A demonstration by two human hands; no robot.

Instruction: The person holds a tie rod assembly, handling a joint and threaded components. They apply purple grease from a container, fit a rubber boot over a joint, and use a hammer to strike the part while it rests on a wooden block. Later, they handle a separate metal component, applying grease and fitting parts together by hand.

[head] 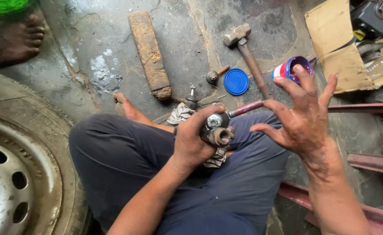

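Observation:
My left hand (194, 138) grips a greasy metal joint part (216, 130) with a round socket end and a reddish rod running off to the right, held over my lap together with a dirty rag (216, 157). Beside it, my right hand (304, 116) hovers with fingers spread and smeared dark, holding nothing. An open small tub (292, 68) of grease lies on the floor just beyond that hand, its blue lid (236, 82) a little to the left.
A hammer (247, 54) and a rusty flat bar (150, 54) lie on the concrete floor. A ball joint (192, 99) and small screwdriver-like tool (214, 76) sit nearby. A car wheel (24, 165) fills the left. Cardboard (337, 48) and red steel bars (370, 162) lie right. Another person's foot (15, 41) stands top left.

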